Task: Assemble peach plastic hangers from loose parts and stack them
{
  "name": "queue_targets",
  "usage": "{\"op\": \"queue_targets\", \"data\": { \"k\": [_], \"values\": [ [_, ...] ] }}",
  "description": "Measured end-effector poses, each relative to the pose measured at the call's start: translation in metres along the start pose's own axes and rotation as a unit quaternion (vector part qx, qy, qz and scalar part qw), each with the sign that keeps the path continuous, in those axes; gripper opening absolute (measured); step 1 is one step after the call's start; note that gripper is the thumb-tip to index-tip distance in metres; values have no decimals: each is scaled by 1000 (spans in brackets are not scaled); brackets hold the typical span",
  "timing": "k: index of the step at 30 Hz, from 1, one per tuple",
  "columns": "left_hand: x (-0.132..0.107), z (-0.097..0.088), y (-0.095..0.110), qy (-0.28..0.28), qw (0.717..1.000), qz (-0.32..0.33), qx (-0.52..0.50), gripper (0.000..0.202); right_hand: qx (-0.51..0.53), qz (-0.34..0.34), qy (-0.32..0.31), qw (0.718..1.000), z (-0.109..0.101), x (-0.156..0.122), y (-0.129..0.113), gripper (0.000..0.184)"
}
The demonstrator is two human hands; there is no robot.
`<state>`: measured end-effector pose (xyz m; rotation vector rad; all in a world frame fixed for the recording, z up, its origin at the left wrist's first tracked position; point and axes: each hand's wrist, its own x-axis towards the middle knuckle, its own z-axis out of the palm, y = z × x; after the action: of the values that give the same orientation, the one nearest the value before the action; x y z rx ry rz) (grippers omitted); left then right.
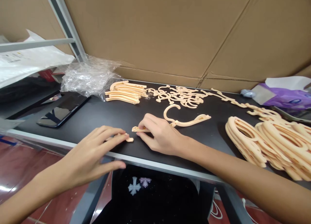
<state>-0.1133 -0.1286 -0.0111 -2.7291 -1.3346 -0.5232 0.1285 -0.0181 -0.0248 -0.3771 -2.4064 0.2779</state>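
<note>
In the head view, my right hand [159,133] is closed in a pinch around the left part of a cream plastic clothes hanger [191,122]. The hanger's curved hook and right arm show beyond my knuckles, and its left end sticks out past my fingertips. My left hand [97,152] is open, thumb apart, with its fingers stretched over a small cream hanger piece [130,140] near the table's front edge. Most of that piece is hidden beneath the fingers. A short gap separates it from the hanger's left end.
Stacked hanger arms [126,93] and a heap of loose hooks [182,96] lie at the back of the black table [102,115]. Piled hangers [274,146] fill the right side. Clear plastic bags [87,76], a phone [64,109] and a purple tissue pack [284,94] surround these.
</note>
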Motion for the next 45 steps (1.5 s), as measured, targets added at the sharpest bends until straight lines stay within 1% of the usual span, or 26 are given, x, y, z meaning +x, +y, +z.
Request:
{"op": "queue_targets", "data": {
  "k": [2, 5, 9, 11, 12, 14, 16, 17, 19, 23, 26, 31, 36, 40, 45],
  "values": [
    [-5, 3, 5, 21, 999, 21, -28, 42, 2, 0, 6, 1000, 1, -1, 0, 7],
    [-5, 9, 9, 55, 994, 48, -84, 31, 1, 0, 10, 1000, 2, -1, -1, 7],
    [1, 5, 8, 59, 984, 68, -153, 24, -8, 7, -3, 1000, 1, -1, -2, 12],
    [5, 0, 5, 66, 981, 40, -180, 20, -10, 14, -14, 1000, 0, 0, -3, 14],
    [8, -3, 2, 64, 981, 2, -182, 17, -10, 17, -18, 1000, -1, 0, -3, 14],
    [13, -7, -4, 62, 979, -101, -163, 15, -8, 18, -24, 1000, -2, 1, -3, 17],
    [19, -7, -10, 68, 971, -178, -145, 22, -7, 12, -30, 999, -2, 1, -3, 19],
    [23, -7, -12, 67, 967, -201, -140, 26, -8, 8, -33, 999, -3, 1, -3, 21],
    [28, -6, -14, 59, 965, -215, -137, 30, -12, 2, -37, 999, -3, 1, -3, 23],
    [34, -4, -11, 56, 971, -191, -136, 30, -16, -1, -38, 999, -4, 1, -2, 24],
    [33, -5, -9, 58, 970, -186, -144, 28, -13, -3, -36, 999, -5, 2, -3, 23],
    [37, -7, -12, 31, 969, -182, -166, 27, -21, -15, -40, 999, -5, 3, -4, 23],
    [50, -10, -14, -26, 961, -171, -216, 30, -27, -44, -59, 997, -3, 3, -2, 25],
    [55, -16, -16, -56, 946, -197, -252, 32, -11, -44, -50, 998, -2, 3, -1, 22],
    [56, -22, -19, -119, 924, -224, -285, 30, -16, -41, -62, 997, -3, 3, -1, 22]
  ]
}}
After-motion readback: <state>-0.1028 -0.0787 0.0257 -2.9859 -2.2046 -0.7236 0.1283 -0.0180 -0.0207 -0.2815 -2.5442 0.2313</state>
